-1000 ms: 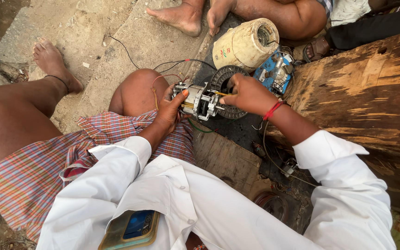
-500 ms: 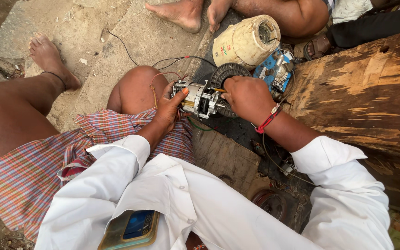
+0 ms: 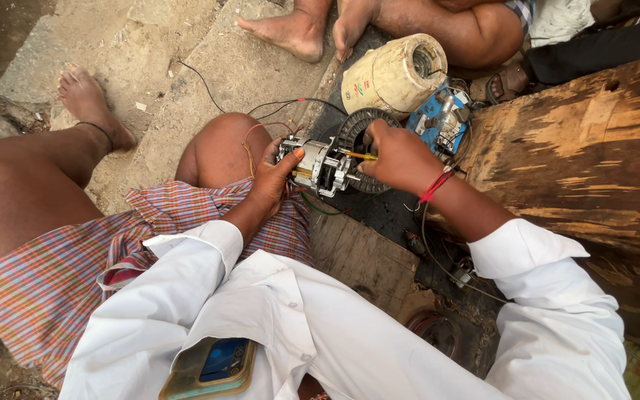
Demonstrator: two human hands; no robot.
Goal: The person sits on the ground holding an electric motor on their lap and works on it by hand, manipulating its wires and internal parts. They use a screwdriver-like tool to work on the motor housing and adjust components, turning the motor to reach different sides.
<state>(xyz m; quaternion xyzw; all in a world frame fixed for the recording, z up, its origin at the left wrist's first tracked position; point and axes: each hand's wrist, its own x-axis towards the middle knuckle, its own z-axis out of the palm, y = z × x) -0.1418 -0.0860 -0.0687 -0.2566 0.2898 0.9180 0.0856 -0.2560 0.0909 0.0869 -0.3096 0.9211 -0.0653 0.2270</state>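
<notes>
Small electric motor (image 3: pixel 320 167) propped at bent knee, above checked cloth. Left hand (image 3: pixel 274 178) wrapped round motor's near end. Right hand (image 3: pixel 398 157) pinching yellow-handled tool (image 3: pixel 361 156), tip at motor housing. Step judged: working fastener or terminal. Next calls for firm bracing, tip seated square.

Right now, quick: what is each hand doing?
Left hand: closed around the small motor assembly.
Right hand: closed on a yellow-handled tool at the motor.
</notes>
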